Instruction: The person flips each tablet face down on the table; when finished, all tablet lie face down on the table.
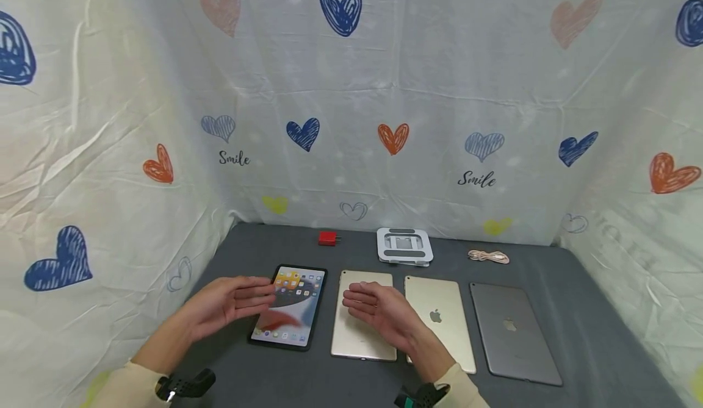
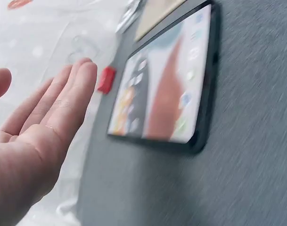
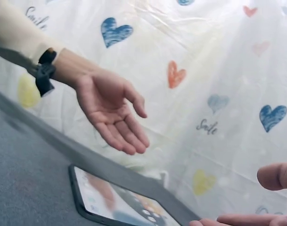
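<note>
My left hand (image 1: 233, 303) hovers at the left edge of a tablet (image 1: 288, 310), fingers straight and palm turned inward, holding nothing. That tablet has a dark case and a lit home screen; the hand reflects in its glass. In the left wrist view, the fingers (image 2: 72, 94) reach forward beside the tablet (image 2: 167, 89). My right hand (image 1: 387, 313) is over a gold tablet (image 1: 351, 335) lying back up, its fingers extended and nothing in them. A second gold tablet (image 1: 436, 310) with an apple logo lies face down, partly behind the right forearm.
A grey tablet (image 1: 513, 335) lies face down at the right. Along the back of the grey table (image 1: 593, 329) are a red plug adapter (image 1: 328, 238), a folded white-and-grey stand (image 1: 404, 246) and a bundled cable (image 1: 489, 256). Heart-printed cloth (image 1: 428, 60) encloses the table's back and sides.
</note>
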Available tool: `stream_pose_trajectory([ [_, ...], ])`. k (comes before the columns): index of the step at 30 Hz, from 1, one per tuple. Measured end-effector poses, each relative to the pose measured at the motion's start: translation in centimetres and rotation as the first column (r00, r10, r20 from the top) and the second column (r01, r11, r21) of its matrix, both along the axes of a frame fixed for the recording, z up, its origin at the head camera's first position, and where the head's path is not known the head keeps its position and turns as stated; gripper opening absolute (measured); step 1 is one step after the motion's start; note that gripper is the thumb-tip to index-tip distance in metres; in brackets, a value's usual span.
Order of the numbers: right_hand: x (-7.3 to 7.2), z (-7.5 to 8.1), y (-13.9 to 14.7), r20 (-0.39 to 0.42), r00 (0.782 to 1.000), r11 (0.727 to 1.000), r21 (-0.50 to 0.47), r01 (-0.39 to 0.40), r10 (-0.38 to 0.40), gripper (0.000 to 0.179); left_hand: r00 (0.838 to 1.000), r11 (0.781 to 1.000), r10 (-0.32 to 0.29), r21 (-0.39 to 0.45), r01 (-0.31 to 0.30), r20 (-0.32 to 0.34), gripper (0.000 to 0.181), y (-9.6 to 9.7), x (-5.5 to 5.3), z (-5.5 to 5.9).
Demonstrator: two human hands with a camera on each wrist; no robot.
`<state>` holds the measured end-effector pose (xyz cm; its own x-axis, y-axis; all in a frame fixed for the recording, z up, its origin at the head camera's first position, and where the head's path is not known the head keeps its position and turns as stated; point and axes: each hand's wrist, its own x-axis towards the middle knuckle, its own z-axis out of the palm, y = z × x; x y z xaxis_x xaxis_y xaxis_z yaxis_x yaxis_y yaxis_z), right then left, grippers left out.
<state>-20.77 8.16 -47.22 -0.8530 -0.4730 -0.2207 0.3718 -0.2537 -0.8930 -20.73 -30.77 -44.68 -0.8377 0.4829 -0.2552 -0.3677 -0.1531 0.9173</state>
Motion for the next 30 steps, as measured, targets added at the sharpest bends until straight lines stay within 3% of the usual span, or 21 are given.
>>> stream_pose_trajectory([
  [6, -0.1, -0.2, -2.3, 0.017, 0.999, 0.999, -0.004, -0.048, 0.048, 0.064, 0.999, 0.998, 0.041, -0.039, -0.042, -0.012, 0.063, -2.6, 0.2, 0.5],
  [13, -0.2, -0.9, -4.4, 0.061, 0.997, 0.999, 0.019, -0.039, 0.037, 0.065, 0.998, 0.992, 0.060, -0.113, -0.060, -0.001, 0.063, -3.6, -0.4, -0.6],
  [22, -0.2, -2.4, -6.1, 0.130, 0.992, 1.000, 0.018, -0.005, 0.003, 0.062, 0.993, 0.948, 0.115, -0.301, -0.102, 0.025, 0.064, -2.6, -1.3, -2.8],
  [30, -0.3, -2.3, -6.2, 0.137, 0.990, 0.999, 0.026, 0.023, -0.027, 0.065, 0.979, 0.914, 0.201, -0.367, -0.173, 0.040, 0.061, -1.2, -1.7, -3.5],
])
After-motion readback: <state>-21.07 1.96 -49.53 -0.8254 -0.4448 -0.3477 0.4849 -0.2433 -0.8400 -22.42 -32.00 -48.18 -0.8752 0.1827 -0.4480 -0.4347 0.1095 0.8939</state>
